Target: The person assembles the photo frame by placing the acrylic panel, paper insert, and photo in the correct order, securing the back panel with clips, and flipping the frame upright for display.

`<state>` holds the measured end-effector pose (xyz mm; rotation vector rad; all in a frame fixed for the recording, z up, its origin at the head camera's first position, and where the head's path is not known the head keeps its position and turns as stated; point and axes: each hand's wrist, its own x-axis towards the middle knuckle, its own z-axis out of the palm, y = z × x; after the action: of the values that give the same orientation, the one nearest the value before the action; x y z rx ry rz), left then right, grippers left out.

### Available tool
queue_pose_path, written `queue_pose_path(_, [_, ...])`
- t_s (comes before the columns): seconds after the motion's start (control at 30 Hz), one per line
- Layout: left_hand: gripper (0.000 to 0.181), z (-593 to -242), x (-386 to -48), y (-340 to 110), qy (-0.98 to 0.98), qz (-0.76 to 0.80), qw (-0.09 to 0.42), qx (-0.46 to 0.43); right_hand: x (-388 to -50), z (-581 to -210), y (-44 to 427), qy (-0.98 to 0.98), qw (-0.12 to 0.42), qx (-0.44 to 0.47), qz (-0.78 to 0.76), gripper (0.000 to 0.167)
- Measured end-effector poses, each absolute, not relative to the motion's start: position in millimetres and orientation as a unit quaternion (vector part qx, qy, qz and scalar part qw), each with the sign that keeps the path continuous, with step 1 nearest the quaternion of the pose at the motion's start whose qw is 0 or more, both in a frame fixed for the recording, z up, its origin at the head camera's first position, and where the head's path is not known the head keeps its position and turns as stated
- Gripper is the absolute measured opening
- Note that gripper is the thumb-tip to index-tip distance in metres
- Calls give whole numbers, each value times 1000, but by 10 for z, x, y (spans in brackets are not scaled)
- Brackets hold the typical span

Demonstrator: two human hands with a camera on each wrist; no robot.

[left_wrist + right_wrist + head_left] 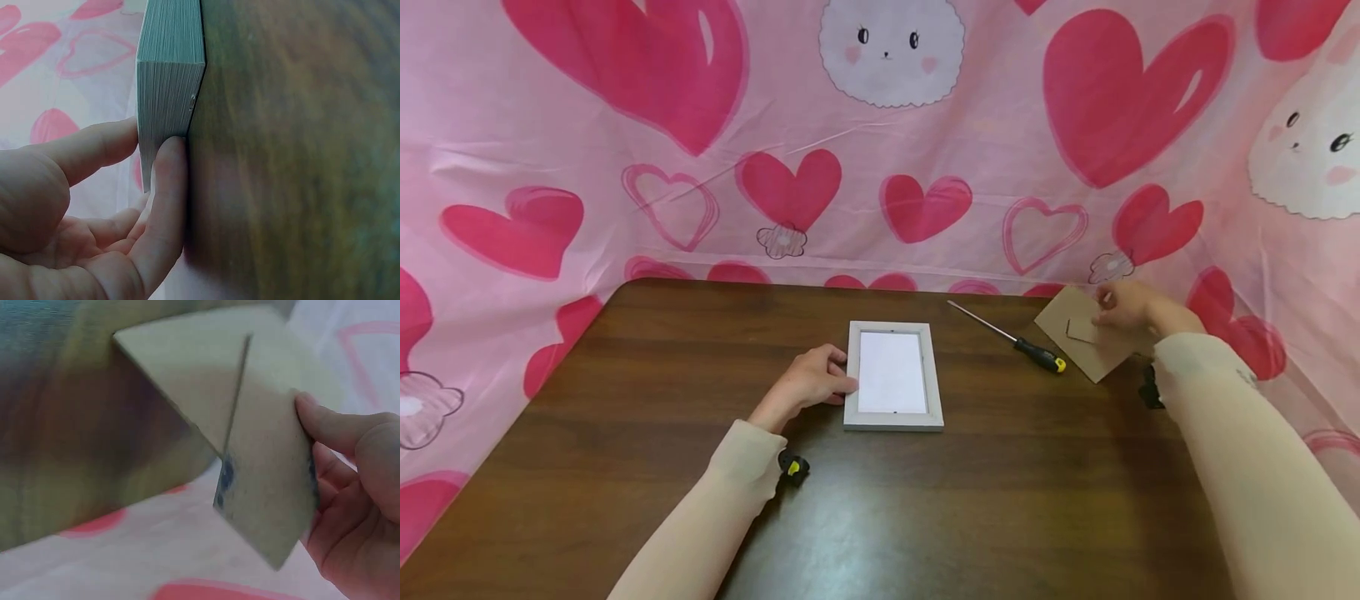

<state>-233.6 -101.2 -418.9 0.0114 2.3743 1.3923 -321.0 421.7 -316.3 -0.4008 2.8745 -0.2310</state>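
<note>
A white picture frame [935,379] lies on the table with a white sheet [891,372] inside its border. My left hand [808,379] pinches the frame's left side, the thumb on one face. In the left wrist view the frame's edge [169,94] stands between thumb and fingers. At the right, my right hand [1129,305] holds a brown backing board [1086,354] with a stand flap [265,481] on it. The right thumb presses the edge of the flap; the other fingers are partly hidden behind it.
Between the frame and the board lies a screwdriver [1037,355] with a black and yellow handle, its shaft pointing to the back left. Brown wooden table [1000,508] spreads beneath everything. Pink cloth [850,200] with hearts hangs along the back and sides.
</note>
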Motion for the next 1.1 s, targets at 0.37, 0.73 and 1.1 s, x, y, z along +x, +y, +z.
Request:
queue_pose_path(0.37, [56,-4176,-2339,-1018,844,500,192,13,-3071,-2701,3704,981,46,-137,-128,33])
queue_pose_path(0.73, [56,-4177,-2338,-1020,842,502,198,8,-2748,-2841,2930,948,53,-138,-282,39])
queue_pose_path(1.1, [56,-4180,-2357,-1038,841,502,201,11,-2581,-3267,2311,871,110,-76,-472,48])
